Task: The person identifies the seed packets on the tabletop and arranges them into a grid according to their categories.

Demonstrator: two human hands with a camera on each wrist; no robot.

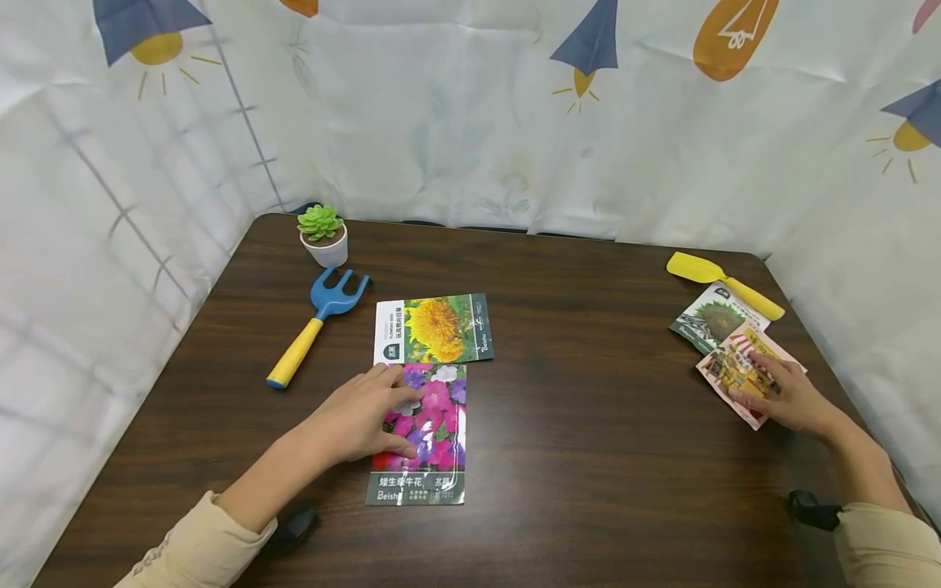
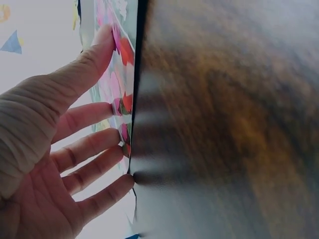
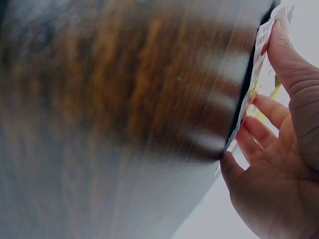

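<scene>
My left hand (image 1: 371, 415) rests on a seed packet with pink and purple flowers (image 1: 439, 425), thumb and fingers spread over its left part. In the left wrist view the fingertips (image 2: 115, 135) touch its face and edge. Above it lies a yellow-flower seed packet (image 1: 441, 328), their edges meeting. Over at the right, my right hand (image 1: 790, 396) lies on a pink-bordered packet (image 1: 724, 359) with a cartoon picture, its fingers spread. The right wrist view shows the thumb (image 3: 284, 45) and fingertips against this packet. It overlaps a green-and-white seed packet (image 1: 716, 314).
A yellow toy shovel (image 1: 750, 296) lies behind the right packets. To the left is a blue toy fork (image 1: 316, 322) with a yellow handle, and behind it a small potted succulent (image 1: 323, 237). Patterned white curtains (image 1: 441, 122) hang around the dark wooden table (image 1: 581, 457).
</scene>
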